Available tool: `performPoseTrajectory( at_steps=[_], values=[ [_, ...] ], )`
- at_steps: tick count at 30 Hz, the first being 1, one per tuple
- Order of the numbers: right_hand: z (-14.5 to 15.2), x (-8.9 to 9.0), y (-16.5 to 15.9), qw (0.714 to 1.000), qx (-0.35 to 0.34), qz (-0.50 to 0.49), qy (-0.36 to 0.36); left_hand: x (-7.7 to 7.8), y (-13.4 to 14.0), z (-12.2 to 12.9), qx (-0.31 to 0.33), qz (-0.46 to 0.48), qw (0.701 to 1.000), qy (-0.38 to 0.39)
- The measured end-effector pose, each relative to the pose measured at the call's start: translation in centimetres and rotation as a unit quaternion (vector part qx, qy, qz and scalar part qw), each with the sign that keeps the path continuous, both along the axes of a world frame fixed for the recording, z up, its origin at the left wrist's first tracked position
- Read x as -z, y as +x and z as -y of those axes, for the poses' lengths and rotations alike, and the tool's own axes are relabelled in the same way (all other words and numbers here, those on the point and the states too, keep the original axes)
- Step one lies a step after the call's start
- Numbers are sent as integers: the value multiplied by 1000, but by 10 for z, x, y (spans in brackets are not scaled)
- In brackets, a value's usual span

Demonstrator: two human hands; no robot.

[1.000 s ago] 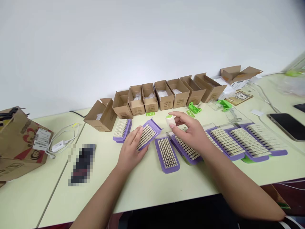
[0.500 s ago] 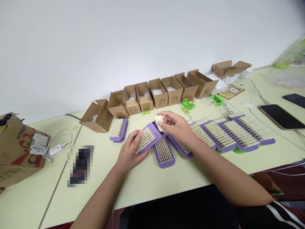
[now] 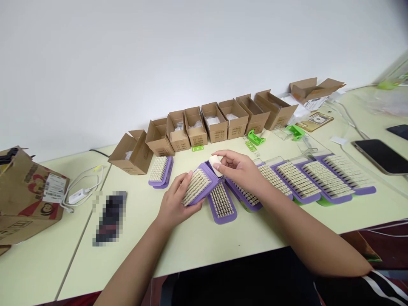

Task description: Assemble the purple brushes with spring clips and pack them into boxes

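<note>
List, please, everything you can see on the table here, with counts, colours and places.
purple tray: one, purple with cream pegs, tilted in the left hand
small cap: one, whitish, pinched at that tray's far end
other purple trays: about seven, flat on the table
cardboard boxes: about nine, brown, open, back row
green clips: several, before the boxes
phone: one, dark, right
charger: white, left
left hand: grips tray
right hand: holds cap
</note>
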State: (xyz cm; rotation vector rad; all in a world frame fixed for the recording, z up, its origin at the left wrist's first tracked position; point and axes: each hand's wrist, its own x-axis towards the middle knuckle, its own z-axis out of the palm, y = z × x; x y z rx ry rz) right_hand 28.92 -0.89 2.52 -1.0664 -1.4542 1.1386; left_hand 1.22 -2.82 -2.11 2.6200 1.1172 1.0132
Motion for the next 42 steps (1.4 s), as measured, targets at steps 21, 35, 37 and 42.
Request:
performPoseTrajectory(
  at_steps=[21,35,37,42],
  values=[
    [15,7,-23,1000,0,-9,4,0,5,7,-65,-23,983,169],
    [3,-6,0,990,-133,-25,-33,6,-4,2,-71,-81,950,292],
    [1,-7,2,989,-135,-36,-39,6,-4,1,-69,-85,947,301],
    [2,-11,4,985,-142,-42,-89,7,-6,1,-73,-91,945,307]
  ],
)
